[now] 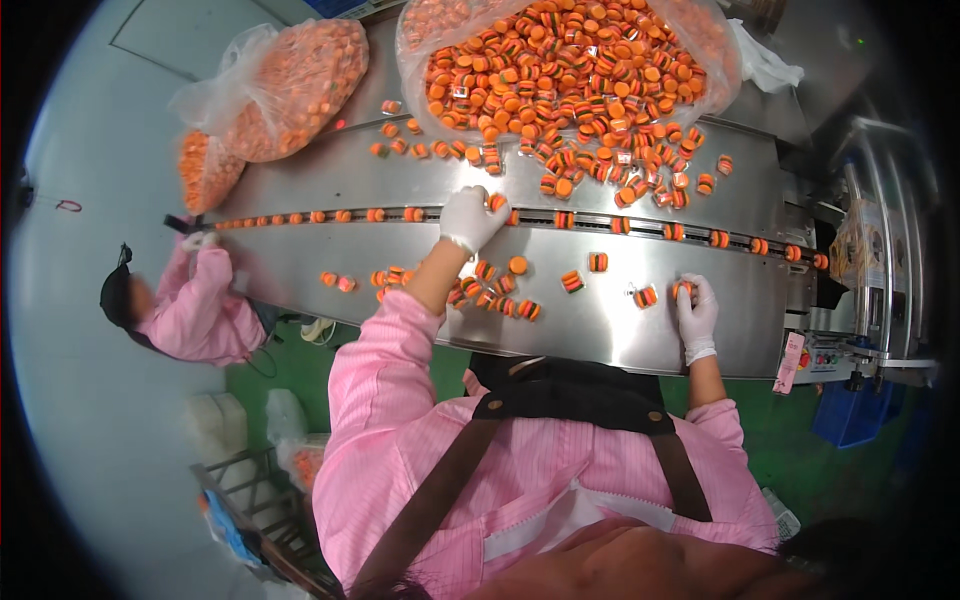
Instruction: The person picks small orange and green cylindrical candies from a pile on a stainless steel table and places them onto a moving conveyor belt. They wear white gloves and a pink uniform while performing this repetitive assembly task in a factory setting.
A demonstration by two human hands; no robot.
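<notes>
My left hand (pixel 470 220), in a white glove, is over the narrow conveyor channel (pixel 590 222). Its fingers are closed around an orange burger-shaped gummy candy (pixel 496 203). Lower on the steel table, my right hand (pixel 699 316), also gloved, pinches another gummy candy (pixel 684 289). Single candies sit spaced out along the channel on both sides of my left hand. Below that hand lies a loose cluster of candies (pixel 500 298). A candy in a clear wrapper (pixel 645 297) rests just left of my right hand.
A large open plastic bag (pixel 412 70) spills striped candies onto the far table. Another full bag (pixel 300 90) stands at the far left. A co-worker in pink (pixel 205 310) works at the channel's left end. At the right, the channel enters a machine (pixel 870 240); a blue crate (pixel 848 412) sits below it.
</notes>
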